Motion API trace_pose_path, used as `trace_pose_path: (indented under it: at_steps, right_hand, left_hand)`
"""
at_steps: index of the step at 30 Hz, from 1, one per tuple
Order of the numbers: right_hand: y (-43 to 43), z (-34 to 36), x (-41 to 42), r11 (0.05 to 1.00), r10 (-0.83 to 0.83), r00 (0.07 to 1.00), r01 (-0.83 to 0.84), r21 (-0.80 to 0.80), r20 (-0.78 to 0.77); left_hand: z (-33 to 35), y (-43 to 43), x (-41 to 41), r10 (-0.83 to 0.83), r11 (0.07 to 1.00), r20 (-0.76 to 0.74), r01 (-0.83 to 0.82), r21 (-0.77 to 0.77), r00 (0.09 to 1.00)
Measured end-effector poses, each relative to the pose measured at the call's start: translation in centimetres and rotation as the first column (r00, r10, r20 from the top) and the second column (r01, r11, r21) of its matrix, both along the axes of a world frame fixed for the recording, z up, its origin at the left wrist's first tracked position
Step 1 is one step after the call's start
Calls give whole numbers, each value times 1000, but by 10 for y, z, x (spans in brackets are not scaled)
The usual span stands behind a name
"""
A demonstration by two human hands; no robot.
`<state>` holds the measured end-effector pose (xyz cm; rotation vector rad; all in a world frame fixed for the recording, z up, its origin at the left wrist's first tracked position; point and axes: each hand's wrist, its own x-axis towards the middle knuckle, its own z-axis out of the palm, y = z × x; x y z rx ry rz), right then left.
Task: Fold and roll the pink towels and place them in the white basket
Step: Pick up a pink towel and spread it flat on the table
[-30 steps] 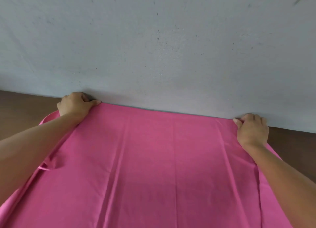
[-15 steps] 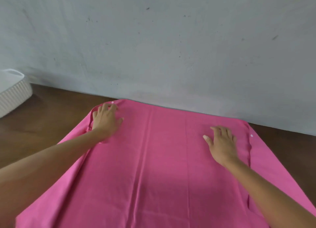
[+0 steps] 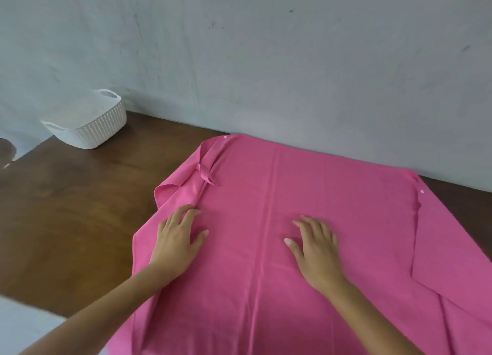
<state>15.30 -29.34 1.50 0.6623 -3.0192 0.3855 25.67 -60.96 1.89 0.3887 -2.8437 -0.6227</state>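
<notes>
- A person leans over a pink towel (image 3: 346, 208) spread flat on a dark wooden surface (image 3: 74, 221). Its far edge lies against the foot of a scuffed grey wall (image 3: 266, 62).
- The left hand (image 3: 177, 244) rests palm down near the towel's left border, fingers straight and slightly fanned, gripping nothing.
- The right hand (image 3: 316, 253) lies flat near the middle of the cloth, also released, just right of a long crease running toward the wall.
- The far-left corner of the towel is rumpled and folded over itself, with a small fabric loop (image 3: 206, 175) lying on top.
- A tiny white dot (image 3: 422, 191) shows near the far-right corner, beside a folded-over strip. What it is cannot be made out.
- The towel's near edge and right side run out of the picture, so its full outline is not visible.
- The white basket (image 3: 91, 129) sits well apart at the far left against the wall. Its inside is too pale and blurred to tell what it holds.
- A pale smear (image 3: 24, 325) at the lower left and a dark shape (image 3: 6, 149) at the left edge are too indistinct to identify.
</notes>
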Motion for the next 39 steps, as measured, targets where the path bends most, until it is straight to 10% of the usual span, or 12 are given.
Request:
trace_pose_path:
  at_steps: [10, 33, 39]
  right_hand:
    - [-66, -16, 80, 981, 58, 998, -61, -182, -25]
    - [-87, -22, 101, 998, 61, 998, -61, 13, -9]
    - [-87, -22, 100, 998, 57, 998, -57, 32, 1]
  left_hand:
    - [-18, -11, 94, 134, 991, 36, -133, -27, 990]
    - [-1, -182, 120, -112, 912, 473, 279, -301, 874]
    - [2, -183, 123, -16, 968, 482, 135, -212, 876]
